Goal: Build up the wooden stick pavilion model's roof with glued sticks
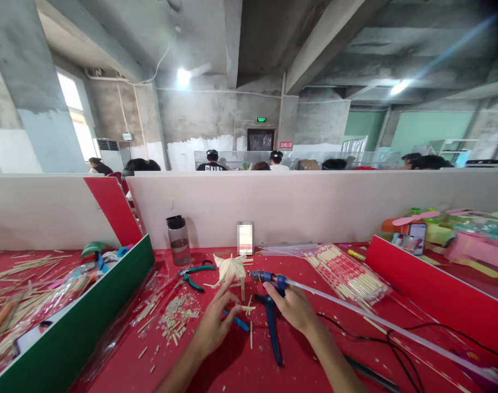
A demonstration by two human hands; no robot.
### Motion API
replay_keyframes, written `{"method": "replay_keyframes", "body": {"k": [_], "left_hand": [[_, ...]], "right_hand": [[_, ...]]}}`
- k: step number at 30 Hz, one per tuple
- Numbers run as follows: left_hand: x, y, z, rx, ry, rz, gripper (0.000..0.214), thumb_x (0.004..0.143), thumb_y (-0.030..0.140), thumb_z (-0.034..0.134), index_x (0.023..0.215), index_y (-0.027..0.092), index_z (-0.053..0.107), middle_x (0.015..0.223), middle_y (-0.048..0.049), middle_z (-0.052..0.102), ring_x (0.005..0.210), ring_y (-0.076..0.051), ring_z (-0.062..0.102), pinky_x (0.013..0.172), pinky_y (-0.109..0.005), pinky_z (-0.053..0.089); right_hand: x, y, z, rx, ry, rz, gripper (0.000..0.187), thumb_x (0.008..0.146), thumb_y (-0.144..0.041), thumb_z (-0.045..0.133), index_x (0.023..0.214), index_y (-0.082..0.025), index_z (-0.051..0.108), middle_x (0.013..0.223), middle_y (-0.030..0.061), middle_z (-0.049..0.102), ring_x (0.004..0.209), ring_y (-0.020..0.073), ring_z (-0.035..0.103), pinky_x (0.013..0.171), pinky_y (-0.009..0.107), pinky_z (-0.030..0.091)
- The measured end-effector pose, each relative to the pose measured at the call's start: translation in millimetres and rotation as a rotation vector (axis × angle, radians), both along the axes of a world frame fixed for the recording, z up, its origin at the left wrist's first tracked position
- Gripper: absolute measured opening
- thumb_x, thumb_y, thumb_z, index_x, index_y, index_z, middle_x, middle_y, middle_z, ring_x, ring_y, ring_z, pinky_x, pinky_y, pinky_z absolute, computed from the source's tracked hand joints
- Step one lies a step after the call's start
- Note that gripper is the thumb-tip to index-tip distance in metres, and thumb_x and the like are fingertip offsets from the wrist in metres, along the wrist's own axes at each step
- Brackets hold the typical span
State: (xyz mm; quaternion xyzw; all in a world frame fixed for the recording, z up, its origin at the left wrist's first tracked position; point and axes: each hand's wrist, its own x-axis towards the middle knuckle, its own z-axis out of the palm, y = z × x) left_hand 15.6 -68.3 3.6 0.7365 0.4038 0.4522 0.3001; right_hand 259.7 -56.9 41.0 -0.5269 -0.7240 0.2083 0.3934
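Note:
My right hand (294, 305) is wrapped round a blue glue gun (269, 278) whose nozzle points left. A long translucent glue stick (355, 314) runs out of its back. A dark blue handle (272, 330) shows below; I cannot tell whether it belongs to the gun. My left hand (218, 322) pinches a short wooden stick piece (248, 309) at thumb and fingers, its index finger extended towards a small pavilion-like model (230, 268) of pale sticks, standing just beyond. Partly under the left hand lies a bright blue handle (241, 325). A loose stick (251, 335) lies between the hands.
Green-handled pliers (195, 273) and stick offcuts (177, 316) lie left, near a water bottle (178, 240). Bundled sticks (347, 273) and a black cable (343, 327) lie right. A green divider (81, 316), a red divider (437, 289) and a white partition (314, 207) border the table.

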Motion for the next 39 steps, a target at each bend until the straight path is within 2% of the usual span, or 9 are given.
{"method": "replay_keyframes", "body": {"k": [3,7,15,21,29,39], "left_hand": [[-0.1,1.3,-2.2,0.031,0.01,0.003,0.028,0.095,0.048,0.059,0.089,0.023,0.07,0.137,-0.0167,0.064,0.144,-0.036,0.043,0.111,-0.057,0.041],[-0.3,2.5,-4.0,0.051,0.057,0.0,0.023,0.098,0.042,0.057,0.089,0.024,0.068,0.156,-0.0148,0.047,0.146,-0.036,0.041,0.108,-0.054,0.044],[-1.3,2.0,-5.4,0.039,0.098,0.006,0.024,0.1,0.041,0.053,0.091,0.023,0.066,0.165,-0.0111,0.032,0.149,-0.034,0.036,0.114,-0.05,0.039],[-0.8,3.1,-6.9,0.042,0.084,0.008,0.025,0.099,0.042,0.055,0.091,0.021,0.066,0.164,-0.0138,0.034,0.148,-0.035,0.037,0.113,-0.051,0.039],[-1.2,4.7,-8.2,0.061,0.105,0.016,0.024,0.099,0.04,0.054,0.09,0.022,0.066,0.165,-0.0133,0.033,0.149,-0.036,0.035,0.113,-0.052,0.04],[-1.1,3.9,-5.9,0.032,0.097,0.02,0.024,0.099,0.041,0.055,0.09,0.023,0.066,0.163,-0.0132,0.036,0.143,-0.035,0.044,0.109,-0.051,0.044]], "right_hand": [[-2.9,0.0,-2.1,-0.012,0.026,-0.005,0.052,0.097,-0.062,0.043,0.112,-0.021,0.072,0.111,0.0095,0.076,0.111,0.0311,0.068,0.095,0.037,0.049],[-7.0,0.6,-4.4,-0.043,0.013,-0.055,0.053,0.097,-0.063,0.041,0.107,-0.02,0.072,0.104,0.0104,0.077,0.105,0.0321,0.07,0.091,0.038,0.051],[-15.5,6.3,-10.7,0.043,-0.032,-0.061,0.051,0.1,-0.056,0.039,0.108,-0.019,0.073,0.109,0.0126,0.077,0.112,0.0319,0.069,0.096,0.037,0.049],[-17.9,8.0,-13.5,0.039,-0.03,-0.098,0.052,0.099,-0.057,0.04,0.108,-0.018,0.073,0.109,0.0136,0.077,0.114,0.034,0.068,0.095,0.039,0.05],[-17.9,5.7,-7.5,0.018,-0.049,-0.072,0.053,0.099,-0.056,0.038,0.107,-0.018,0.074,0.108,0.0142,0.078,0.111,0.0344,0.07,0.094,0.04,0.05],[0.5,-1.4,7.0,-0.023,-0.094,-0.001,0.049,0.099,-0.057,0.042,0.108,-0.022,0.076,0.106,0.0108,0.079,0.107,0.031,0.071,0.091,0.035,0.05]]}}
